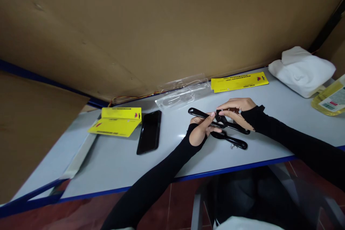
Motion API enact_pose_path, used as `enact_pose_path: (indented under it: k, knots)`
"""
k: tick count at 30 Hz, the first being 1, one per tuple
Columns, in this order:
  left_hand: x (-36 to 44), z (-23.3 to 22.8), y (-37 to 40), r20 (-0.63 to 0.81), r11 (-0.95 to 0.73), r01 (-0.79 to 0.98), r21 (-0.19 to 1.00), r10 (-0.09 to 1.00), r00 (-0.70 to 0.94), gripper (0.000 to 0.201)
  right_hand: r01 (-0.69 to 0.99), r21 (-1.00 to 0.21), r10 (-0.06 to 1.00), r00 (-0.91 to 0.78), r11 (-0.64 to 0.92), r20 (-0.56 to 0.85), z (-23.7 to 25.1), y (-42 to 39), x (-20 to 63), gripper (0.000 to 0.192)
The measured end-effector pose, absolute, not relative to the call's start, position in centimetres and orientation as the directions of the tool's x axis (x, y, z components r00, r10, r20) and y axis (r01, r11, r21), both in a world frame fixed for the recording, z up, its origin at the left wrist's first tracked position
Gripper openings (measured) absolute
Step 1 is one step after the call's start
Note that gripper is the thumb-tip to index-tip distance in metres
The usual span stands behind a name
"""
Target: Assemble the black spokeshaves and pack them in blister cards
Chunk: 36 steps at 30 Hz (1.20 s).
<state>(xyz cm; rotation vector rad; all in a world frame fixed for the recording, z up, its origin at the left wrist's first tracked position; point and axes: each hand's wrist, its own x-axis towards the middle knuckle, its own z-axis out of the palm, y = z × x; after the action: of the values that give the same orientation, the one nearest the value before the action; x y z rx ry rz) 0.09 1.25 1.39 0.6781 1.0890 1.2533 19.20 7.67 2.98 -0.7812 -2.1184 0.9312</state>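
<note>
My left hand (pixel 201 129) is closed around the middle of a black spokeshave (pixel 235 127), whose two long handles stick out to either side above the table. Thumb and fingers of my right hand (pixel 238 109) pinch a small black metal piece (pixel 221 118) at the spokeshave's centre. Whether that piece is seated on the body or apart from it, I cannot tell. Just below, a second black spokeshave (pixel 233 141) lies on the table, partly hidden by my left fingers. Small shiny metal parts (pixel 234 146) lie beside its right handle.
Clear plastic blister packs (pixel 183 95) and a yellow card (pixel 239 82) lie along the back wall. Left are a folded yellow card (pixel 115 124) and a black phone (pixel 149 132). A white cloth bundle (pixel 300 70) and a bottle of yellow liquid (pixel 329 97) stand right.
</note>
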Motion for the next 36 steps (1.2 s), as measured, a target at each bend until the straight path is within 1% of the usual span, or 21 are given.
enact_pose_path:
  k: [2,5,10,16,23,26,29,31,34,36]
  knots:
    - [0.1,1.2,1.2,-0.265,0.228,-0.402,0.887,0.963,-0.04,0.056,0.221,-0.755,0.685,-0.624,0.617,0.377,2.9,7.8,19.2,0.021]
    - [0.0,0.8,1.2,-0.25,0.221,-0.383,0.897,0.968,-0.026,0.057,0.212,-0.725,0.633,-0.678,0.656,0.374,2.8,7.8,19.1,0.022]
    - [0.1,0.5,1.0,-0.209,0.183,-0.355,0.917,0.977,-0.037,0.058,0.204,-0.754,0.662,-0.651,0.624,0.371,3.0,7.2,19.0,0.016]
    - [0.4,1.1,1.1,-0.227,0.196,-0.335,0.921,0.972,-0.054,0.056,0.238,-0.74,0.695,-0.599,0.629,0.398,2.1,7.2,18.5,0.013]
    - [0.2,1.3,1.3,-0.264,0.203,-0.348,0.915,0.955,-0.137,0.058,0.244,-0.724,0.674,-0.628,0.645,0.39,2.5,7.0,18.9,0.024]
    - [0.2,1.3,1.3,-0.235,0.165,-0.363,0.917,0.959,-0.157,0.058,0.257,-0.758,0.685,-0.655,0.6,0.321,3.3,7.1,19.4,0.033]
    - [0.3,1.2,1.2,-0.204,0.14,-0.348,0.927,0.967,-0.155,0.058,0.278,-0.818,0.726,-0.648,0.504,0.228,3.9,7.3,19.8,0.028]
    - [0.4,1.2,1.2,-0.196,0.134,-0.341,0.931,0.968,-0.155,0.058,0.287,-0.839,0.747,-0.636,0.463,0.194,4.0,7.5,20.0,0.024]
    - [0.3,1.3,1.3,-0.2,0.133,-0.352,0.926,0.966,-0.162,0.057,0.254,-0.882,0.794,-0.577,0.397,0.192,3.8,7.7,19.9,0.024]
    - [0.2,1.3,1.4,-0.203,0.133,-0.357,0.925,0.965,-0.166,0.055,0.207,-0.9,0.83,-0.505,0.384,0.238,3.6,7.8,19.6,0.021]
